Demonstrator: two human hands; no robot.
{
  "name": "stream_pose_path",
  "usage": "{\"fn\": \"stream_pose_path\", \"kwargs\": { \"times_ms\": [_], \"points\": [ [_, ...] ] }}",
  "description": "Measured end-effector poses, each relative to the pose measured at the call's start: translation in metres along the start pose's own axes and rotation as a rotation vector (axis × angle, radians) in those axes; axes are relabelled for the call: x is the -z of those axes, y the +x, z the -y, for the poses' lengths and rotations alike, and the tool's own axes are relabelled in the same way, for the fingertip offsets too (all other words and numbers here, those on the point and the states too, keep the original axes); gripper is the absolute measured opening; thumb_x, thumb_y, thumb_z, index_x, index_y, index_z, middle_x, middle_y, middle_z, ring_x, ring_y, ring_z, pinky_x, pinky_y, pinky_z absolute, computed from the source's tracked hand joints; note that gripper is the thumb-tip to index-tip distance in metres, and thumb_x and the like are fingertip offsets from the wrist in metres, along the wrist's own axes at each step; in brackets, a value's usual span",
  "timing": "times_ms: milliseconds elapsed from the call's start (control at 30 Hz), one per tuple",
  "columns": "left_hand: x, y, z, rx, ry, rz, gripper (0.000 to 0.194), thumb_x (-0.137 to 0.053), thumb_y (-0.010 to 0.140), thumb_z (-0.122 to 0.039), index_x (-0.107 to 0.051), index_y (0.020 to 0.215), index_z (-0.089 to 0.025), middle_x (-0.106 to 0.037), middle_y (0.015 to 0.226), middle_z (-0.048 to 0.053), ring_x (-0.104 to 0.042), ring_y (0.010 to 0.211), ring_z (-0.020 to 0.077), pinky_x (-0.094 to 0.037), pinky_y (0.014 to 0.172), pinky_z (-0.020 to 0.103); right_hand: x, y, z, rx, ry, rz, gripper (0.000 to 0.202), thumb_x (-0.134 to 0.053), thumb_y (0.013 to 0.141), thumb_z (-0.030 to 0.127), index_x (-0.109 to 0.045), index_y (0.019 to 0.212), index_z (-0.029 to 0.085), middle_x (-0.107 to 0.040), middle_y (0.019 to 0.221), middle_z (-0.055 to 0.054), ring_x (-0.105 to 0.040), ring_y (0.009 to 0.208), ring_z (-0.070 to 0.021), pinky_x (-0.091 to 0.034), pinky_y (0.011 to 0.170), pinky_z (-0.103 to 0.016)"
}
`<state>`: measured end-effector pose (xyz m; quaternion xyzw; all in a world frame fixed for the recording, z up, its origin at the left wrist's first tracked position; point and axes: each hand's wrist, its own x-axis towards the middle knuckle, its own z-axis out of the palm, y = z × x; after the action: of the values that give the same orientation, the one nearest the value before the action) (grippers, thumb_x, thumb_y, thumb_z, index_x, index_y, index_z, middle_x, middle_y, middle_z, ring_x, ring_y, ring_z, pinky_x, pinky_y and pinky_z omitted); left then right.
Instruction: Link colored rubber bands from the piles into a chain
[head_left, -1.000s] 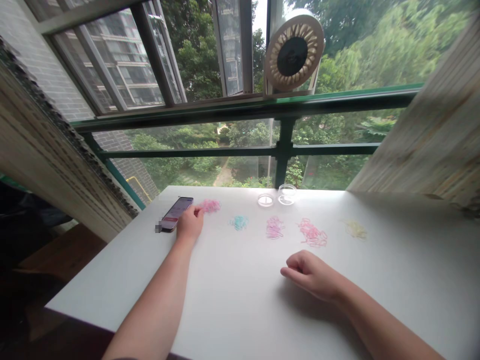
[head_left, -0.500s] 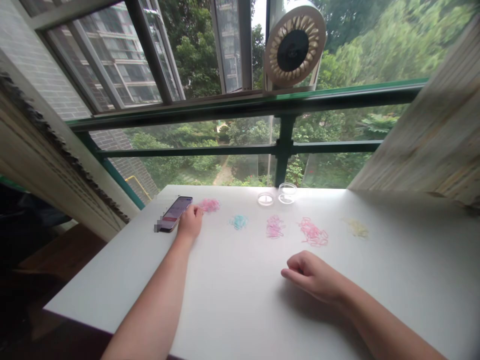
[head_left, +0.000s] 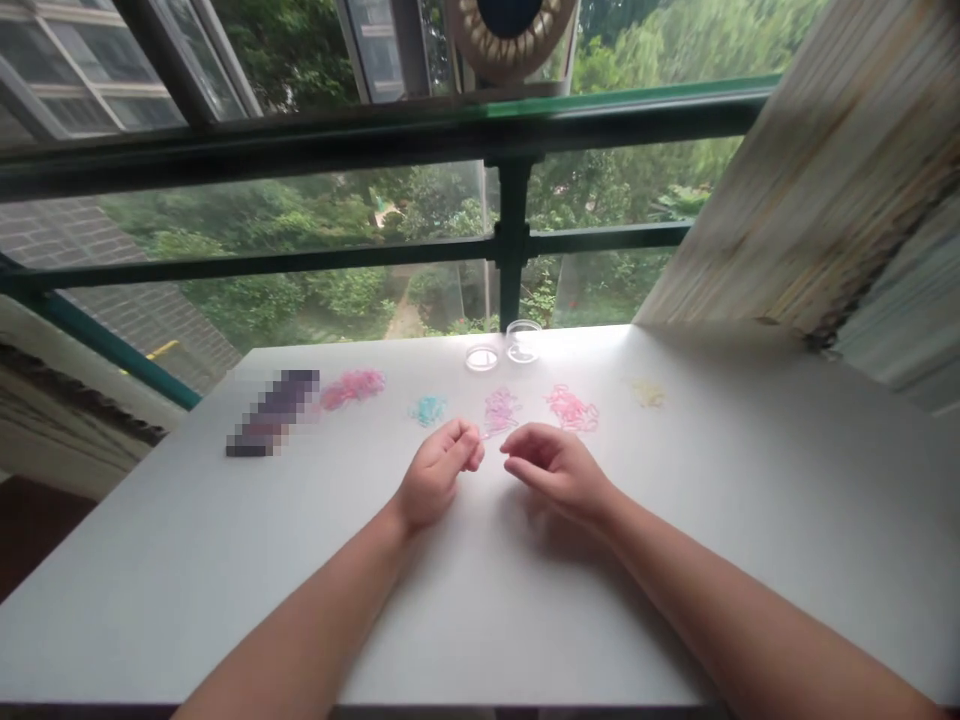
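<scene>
My left hand [head_left: 441, 470] is closed in a pinch near the middle of the white table. A thin pinkish loop [head_left: 491, 434] sticks out from its fingertips; whether it is a clip or a band I cannot tell. My right hand [head_left: 559, 470] is just to the right, thumb and forefinger apart, nothing visible between them. Beyond the hands lie small piles of thin loops: a purple-pink pile [head_left: 501, 406], a blue pile [head_left: 429, 409], a pink-red pile [head_left: 572, 408] and a pale yellow pile [head_left: 648, 393]. A mixed pink pile [head_left: 354, 388] lies farther left.
A phone [head_left: 274, 412], blurred by pixelation, lies at the table's left. Two round clear dishes, a shallow one [head_left: 481, 358] and a deeper one [head_left: 523, 342], stand at the back edge. Behind them are a green railing [head_left: 513, 240] and a round fan [head_left: 513, 45]. A curtain [head_left: 720, 200] hangs right.
My left hand has moved right from beside the phone and now pinches a thin pinkish loop. My right hand has come nearer to it, its fingers parting. The view has tilted down and turned right.
</scene>
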<state>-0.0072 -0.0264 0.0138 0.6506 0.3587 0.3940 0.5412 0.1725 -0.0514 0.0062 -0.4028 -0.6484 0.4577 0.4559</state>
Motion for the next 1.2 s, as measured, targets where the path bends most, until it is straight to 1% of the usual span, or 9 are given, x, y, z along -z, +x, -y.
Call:
{"fn": "stream_pose_path", "kwargs": {
  "times_ms": [100,200,300,467,633,800,967,1067,1200],
  "points": [
    [-0.01,-0.002,0.0,0.005,0.015,0.075,0.027,-0.039,0.088,-0.039,-0.039,0.071,-0.018,-0.041,0.062,-0.001,-0.038,0.061,0.0115,-0.036,0.064,0.025,0.0,-0.001,0.005,0.059,0.057,-0.056,0.018,-0.063,0.074,0.029,-0.057,0.086,0.016,-0.053,0.065,0.0,-0.042,0.051,-0.0076,-0.036,0.047,-0.022],
    [-0.009,-0.002,0.003,-0.007,0.111,0.046,0.026,-0.04,0.088,-0.038,-0.04,0.071,-0.018,-0.042,0.063,-0.001,-0.039,0.062,0.0119,-0.035,0.063,0.025,0.001,-0.003,0.009,0.102,0.02,-0.091,0.019,-0.063,0.074,0.027,-0.058,0.088,0.016,-0.052,0.064,0.001,-0.041,0.05,-0.0074,-0.035,0.046,-0.022],
    [-0.008,-0.003,0.003,-0.032,0.218,0.034,0.025,-0.041,0.087,-0.037,-0.043,0.071,-0.018,-0.044,0.064,-0.001,-0.04,0.062,0.0118,-0.035,0.061,0.025,0.002,-0.003,0.008,0.133,-0.077,-0.119,0.013,-0.06,0.077,0.027,-0.058,0.084,0.016,-0.052,0.064,0.001,-0.04,0.049,-0.0067,-0.035,0.045,-0.021],
    [-0.01,-0.005,0.001,-0.062,0.275,0.081,0.022,-0.042,0.088,-0.034,-0.046,0.073,-0.018,-0.046,0.065,-0.001,-0.041,0.061,0.0113,-0.035,0.061,0.024,0.003,-0.002,0.002,0.156,-0.282,-0.057,0.007,-0.057,0.077,0.021,-0.061,0.076,0.017,-0.058,0.069,-0.002,-0.045,0.053,-0.0082,-0.038,0.05,-0.022],
    [-0.01,-0.005,0.002,-0.048,0.314,0.132,0.023,-0.042,0.088,-0.035,-0.046,0.073,-0.018,-0.048,0.064,-0.002,-0.042,0.06,0.0115,-0.035,0.06,0.025,0.004,-0.001,-0.002,0.156,-0.347,-0.025,0.007,-0.056,0.078,0.02,-0.063,0.077,0.017,-0.059,0.067,-0.002,-0.046,0.053,-0.0086,-0.04,0.051,-0.022],
    [-0.009,-0.004,0.004,-0.03,0.324,0.124,0.024,-0.043,0.087,-0.037,-0.048,0.073,-0.018,-0.049,0.064,-0.001,-0.042,0.059,0.0115,-0.035,0.058,0.025,0.003,-0.002,-0.002,0.16,-0.389,-0.017,0.007,-0.057,0.077,0.02,-0.062,0.074,0.017,-0.059,0.065,-0.001,-0.047,0.052,-0.0086,-0.04,0.051,-0.022],
    [-0.011,-0.003,0.005,0.009,0.303,0.113,0.026,-0.044,0.086,-0.04,-0.05,0.074,-0.018,-0.053,0.065,0.0,-0.044,0.06,0.0124,-0.036,0.06,0.025,0.002,-0.001,-0.001,0.184,-0.474,-0.05,0.008,-0.056,0.076,0.018,-0.06,0.069,0.017,-0.055,0.061,0.0,-0.046,0.051,-0.0086,-0.038,0.051,-0.022],
    [-0.012,-0.002,0.005,0.026,0.289,0.1,0.025,-0.047,0.085,-0.04,-0.052,0.076,-0.017,-0.055,0.066,0.0,-0.045,0.06,0.0123,-0.037,0.06,0.025,0.002,-0.001,0.0,0.193,-0.52,-0.072,0.008,-0.056,0.074,0.015,-0.059,0.066,0.017,-0.054,0.06,0.001,-0.046,0.053,-0.0089,-0.037,0.052,-0.022],
    [-0.012,-0.001,0.004,0.006,0.342,0.056,0.023,-0.054,0.08,-0.04,-0.056,0.075,-0.017,-0.056,0.068,0.0,-0.046,0.06,0.0116,-0.036,0.057,0.024,0.001,0.0,0.0,0.203,-0.527,-0.084,0.011,-0.054,0.069,0.009,-0.057,0.064,0.018,-0.052,0.061,0.001,-0.045,0.055,-0.0092,-0.036,0.053,-0.021]
  ]
}}
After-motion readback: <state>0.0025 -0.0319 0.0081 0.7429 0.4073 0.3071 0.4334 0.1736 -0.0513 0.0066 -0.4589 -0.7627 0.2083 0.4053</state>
